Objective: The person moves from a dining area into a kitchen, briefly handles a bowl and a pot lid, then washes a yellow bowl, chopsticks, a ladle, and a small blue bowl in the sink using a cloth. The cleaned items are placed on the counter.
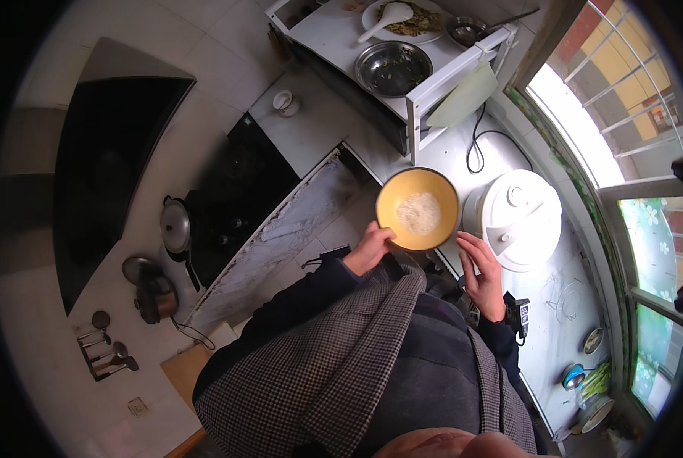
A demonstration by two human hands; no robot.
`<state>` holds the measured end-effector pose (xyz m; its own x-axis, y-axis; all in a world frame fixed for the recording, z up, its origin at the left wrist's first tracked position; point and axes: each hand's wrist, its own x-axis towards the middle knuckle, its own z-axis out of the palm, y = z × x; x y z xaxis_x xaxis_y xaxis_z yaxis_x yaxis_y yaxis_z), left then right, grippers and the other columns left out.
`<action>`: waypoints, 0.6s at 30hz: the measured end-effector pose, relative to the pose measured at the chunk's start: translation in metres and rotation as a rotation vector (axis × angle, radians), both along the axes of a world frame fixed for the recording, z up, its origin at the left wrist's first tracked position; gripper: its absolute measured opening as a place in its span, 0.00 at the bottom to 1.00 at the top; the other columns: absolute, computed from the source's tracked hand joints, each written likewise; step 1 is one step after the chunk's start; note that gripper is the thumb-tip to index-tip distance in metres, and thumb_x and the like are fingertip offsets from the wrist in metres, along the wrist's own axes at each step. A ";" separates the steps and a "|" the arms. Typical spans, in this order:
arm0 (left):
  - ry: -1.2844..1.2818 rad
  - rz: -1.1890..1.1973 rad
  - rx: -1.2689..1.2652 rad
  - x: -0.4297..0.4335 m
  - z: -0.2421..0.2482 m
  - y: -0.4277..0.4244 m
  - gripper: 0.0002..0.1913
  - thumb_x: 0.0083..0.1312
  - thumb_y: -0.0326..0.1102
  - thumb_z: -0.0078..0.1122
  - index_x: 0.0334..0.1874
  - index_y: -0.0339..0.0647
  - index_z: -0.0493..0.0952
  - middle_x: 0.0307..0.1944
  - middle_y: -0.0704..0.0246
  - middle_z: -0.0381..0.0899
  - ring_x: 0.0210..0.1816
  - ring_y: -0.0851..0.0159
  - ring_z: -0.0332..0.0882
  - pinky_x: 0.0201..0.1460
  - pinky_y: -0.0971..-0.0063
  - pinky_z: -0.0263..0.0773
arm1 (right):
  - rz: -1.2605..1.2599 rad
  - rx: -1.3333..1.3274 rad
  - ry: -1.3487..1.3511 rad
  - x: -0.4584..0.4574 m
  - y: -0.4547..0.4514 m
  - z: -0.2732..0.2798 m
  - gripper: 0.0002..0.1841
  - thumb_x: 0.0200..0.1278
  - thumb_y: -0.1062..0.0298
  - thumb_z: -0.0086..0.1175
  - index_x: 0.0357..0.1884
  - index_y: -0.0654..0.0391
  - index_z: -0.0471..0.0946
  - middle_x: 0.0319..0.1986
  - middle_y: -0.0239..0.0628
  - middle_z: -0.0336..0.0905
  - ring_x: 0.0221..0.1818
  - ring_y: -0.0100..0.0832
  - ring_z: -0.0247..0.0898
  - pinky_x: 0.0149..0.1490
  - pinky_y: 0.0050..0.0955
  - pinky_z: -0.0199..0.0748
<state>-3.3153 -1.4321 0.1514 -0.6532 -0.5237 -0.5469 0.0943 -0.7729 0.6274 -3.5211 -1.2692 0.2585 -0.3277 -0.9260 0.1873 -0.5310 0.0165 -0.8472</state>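
My left hand (371, 246) grips the lower left rim of a yellow bowl (445, 200), thumb over the edge. A small mound of pale grain or coarse flour (419, 213) lies in the bottom of the bowl. I hold the bowl tilted toward me, at the counter's front edge. My right hand (482, 275) is just right of the bowl, holding nothing, thumb and fingers apart. Its fingertips are close to the bowl's rim; whether they touch it is not clear. Beyond those fingers stands a white round lidded container (527, 214) with its lid on.
A white rack (330, 34) at the back carries a metal bowl (393, 68) and a plate of food (427, 34) with a white spoon. To the left is a black cooktop (244, 189) with a lidded pan (175, 226). A black cord (476, 154) loops on the counter.
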 end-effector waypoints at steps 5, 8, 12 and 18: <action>-0.075 0.231 -0.061 0.043 0.003 -0.061 0.27 0.60 0.21 0.45 0.64 0.28 0.65 0.58 0.52 0.75 0.54 0.51 0.80 0.53 0.57 0.83 | -0.088 0.003 -0.023 -0.002 0.002 -0.004 0.12 0.65 0.82 0.54 0.50 0.66 0.78 0.48 0.48 0.80 0.50 0.47 0.78 0.55 0.32 0.74; 0.013 0.410 -0.200 0.053 0.018 -0.113 0.24 0.60 0.22 0.46 0.61 0.27 0.68 0.56 0.52 0.76 0.51 0.51 0.82 0.49 0.58 0.84 | -0.088 0.048 -0.043 0.002 0.001 -0.010 0.10 0.66 0.81 0.54 0.48 0.65 0.79 0.46 0.48 0.81 0.49 0.47 0.79 0.54 0.31 0.74; 0.047 0.502 -0.400 0.051 0.048 -0.193 0.24 0.61 0.22 0.46 0.61 0.23 0.68 0.57 0.50 0.76 0.52 0.47 0.81 0.52 0.58 0.84 | -0.058 0.129 -0.057 0.008 -0.006 -0.015 0.10 0.67 0.78 0.54 0.49 0.65 0.79 0.46 0.49 0.81 0.48 0.48 0.79 0.52 0.31 0.75; 0.136 0.495 -0.511 0.016 0.080 -0.304 0.22 0.63 0.24 0.46 0.60 0.20 0.67 0.54 0.47 0.77 0.50 0.45 0.82 0.53 0.62 0.83 | -0.055 0.182 -0.068 0.018 -0.022 -0.015 0.11 0.67 0.77 0.55 0.49 0.64 0.79 0.46 0.48 0.81 0.48 0.48 0.79 0.51 0.32 0.76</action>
<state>-3.2998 -1.7361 0.2315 -0.3181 -0.9442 -0.0851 0.4607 -0.2324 0.8566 -3.5028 -1.2911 0.2435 -0.3849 -0.9230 -0.0053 -0.4668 0.1996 -0.8615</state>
